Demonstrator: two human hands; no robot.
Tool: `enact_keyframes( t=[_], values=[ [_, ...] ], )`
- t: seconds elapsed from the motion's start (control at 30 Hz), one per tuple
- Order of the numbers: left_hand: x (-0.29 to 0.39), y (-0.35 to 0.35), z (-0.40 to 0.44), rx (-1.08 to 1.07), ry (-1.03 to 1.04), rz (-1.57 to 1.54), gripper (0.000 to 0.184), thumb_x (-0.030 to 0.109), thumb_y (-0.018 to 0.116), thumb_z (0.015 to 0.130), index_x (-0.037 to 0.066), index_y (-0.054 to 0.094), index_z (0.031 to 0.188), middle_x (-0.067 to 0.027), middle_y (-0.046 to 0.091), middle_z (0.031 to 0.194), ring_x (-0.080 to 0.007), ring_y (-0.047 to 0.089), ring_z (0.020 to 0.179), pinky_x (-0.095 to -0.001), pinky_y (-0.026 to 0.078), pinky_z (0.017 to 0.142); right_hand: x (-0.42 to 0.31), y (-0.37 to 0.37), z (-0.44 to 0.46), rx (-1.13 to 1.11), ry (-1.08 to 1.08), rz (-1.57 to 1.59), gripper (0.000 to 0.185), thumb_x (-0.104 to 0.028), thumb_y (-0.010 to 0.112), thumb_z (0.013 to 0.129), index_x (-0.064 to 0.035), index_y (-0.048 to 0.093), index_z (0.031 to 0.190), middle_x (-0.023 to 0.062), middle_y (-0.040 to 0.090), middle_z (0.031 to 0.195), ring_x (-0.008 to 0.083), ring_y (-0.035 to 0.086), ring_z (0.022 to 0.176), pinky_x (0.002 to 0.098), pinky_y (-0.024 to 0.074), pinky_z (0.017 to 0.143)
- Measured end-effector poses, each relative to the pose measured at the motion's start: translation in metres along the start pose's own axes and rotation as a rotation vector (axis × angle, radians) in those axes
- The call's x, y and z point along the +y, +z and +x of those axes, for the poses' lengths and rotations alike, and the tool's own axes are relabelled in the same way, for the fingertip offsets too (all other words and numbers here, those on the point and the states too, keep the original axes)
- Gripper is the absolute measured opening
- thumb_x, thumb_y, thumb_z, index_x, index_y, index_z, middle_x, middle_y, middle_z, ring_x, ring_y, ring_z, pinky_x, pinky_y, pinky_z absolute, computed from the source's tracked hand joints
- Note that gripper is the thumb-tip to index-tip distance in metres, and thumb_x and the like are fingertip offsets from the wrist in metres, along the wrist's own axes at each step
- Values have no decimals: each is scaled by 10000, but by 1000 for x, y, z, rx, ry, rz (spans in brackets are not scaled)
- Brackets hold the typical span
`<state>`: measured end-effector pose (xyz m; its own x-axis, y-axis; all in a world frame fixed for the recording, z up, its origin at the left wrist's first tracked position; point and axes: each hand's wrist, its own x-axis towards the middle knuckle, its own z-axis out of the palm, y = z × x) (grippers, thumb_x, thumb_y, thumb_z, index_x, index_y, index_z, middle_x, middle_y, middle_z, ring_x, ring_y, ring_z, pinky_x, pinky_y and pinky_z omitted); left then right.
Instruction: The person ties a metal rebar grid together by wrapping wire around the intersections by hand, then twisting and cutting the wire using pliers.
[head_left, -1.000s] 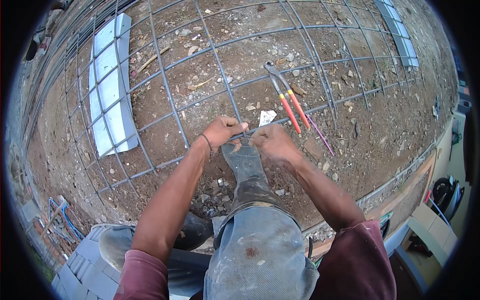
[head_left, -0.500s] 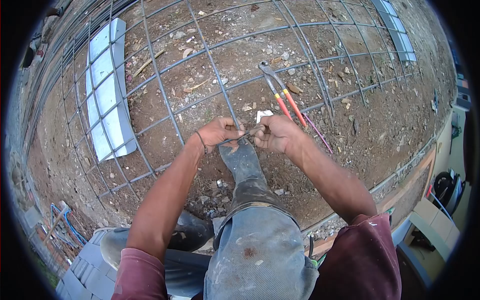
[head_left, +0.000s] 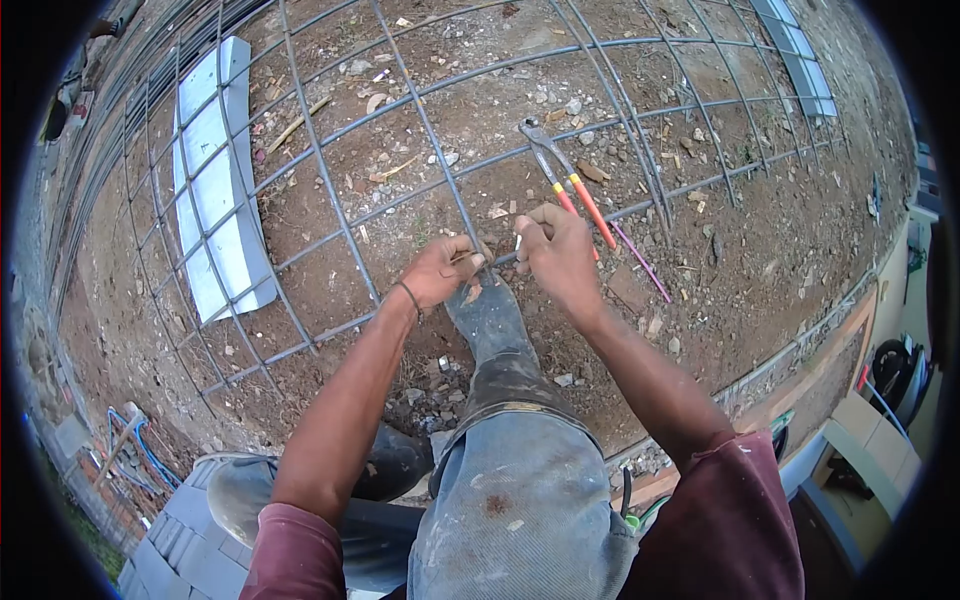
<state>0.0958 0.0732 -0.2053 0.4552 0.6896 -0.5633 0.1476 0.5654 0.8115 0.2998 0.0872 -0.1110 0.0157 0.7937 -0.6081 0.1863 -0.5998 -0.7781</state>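
Observation:
A rebar mesh of thin steel bars spreads over the dirt ahead. At its near edge, my left hand is closed with thumb and fingers pinching around a bar crossing; any wire there is too small to make out. My right hand is held apart, just right of that crossing, its fingers curled together. Whatever lies in them is hidden, and a small white bit shows by the fingertips. Under the crossing is my boot. Cutters with red and yellow handles lie across the mesh beyond my right hand.
A pale sheet-metal channel lies under the mesh at left, another channel at far right. A bundle of bars runs along the left. A thin pink stick lies beside the cutters. Stones litter the soil.
My right hand has lifted up and to the right, away from the crossing, and turned with its back upward. My left hand stays at the crossing. The view has shifted slightly.

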Motion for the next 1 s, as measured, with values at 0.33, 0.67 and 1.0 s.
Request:
enact_keyframes(
  t=[0.33,0.67,1.0],
  values=[
    [9,-1,2,5,-111,63,265,269,670,1010,7,706,1035,-43,702,863,-115,620,725,-296,502,664,62,34,-31,257,-452,-194,144,-20,690,865,-8,692,1008,133,681,874,242,695,744,365,550,671],
    [20,-5,0,-24,-206,-90,192,178,700,987,-1,718,1055,-30,710,826,-103,625,695,-283,513,624,43,17,-14,6,-1086,-666,83,-58,689,803,-50,634,865,90,607,918,291,612,883,426,523,748],
    [-2,-23,10,-173,-206,-314,156,29,659,968,-37,696,1105,-62,717,972,-155,685,830,-286,598,807,2,21,56,-193,-686,-831,108,-106,670,803,-1,647,789,180,660,845,333,654,792,446,514,713]
  ],
)
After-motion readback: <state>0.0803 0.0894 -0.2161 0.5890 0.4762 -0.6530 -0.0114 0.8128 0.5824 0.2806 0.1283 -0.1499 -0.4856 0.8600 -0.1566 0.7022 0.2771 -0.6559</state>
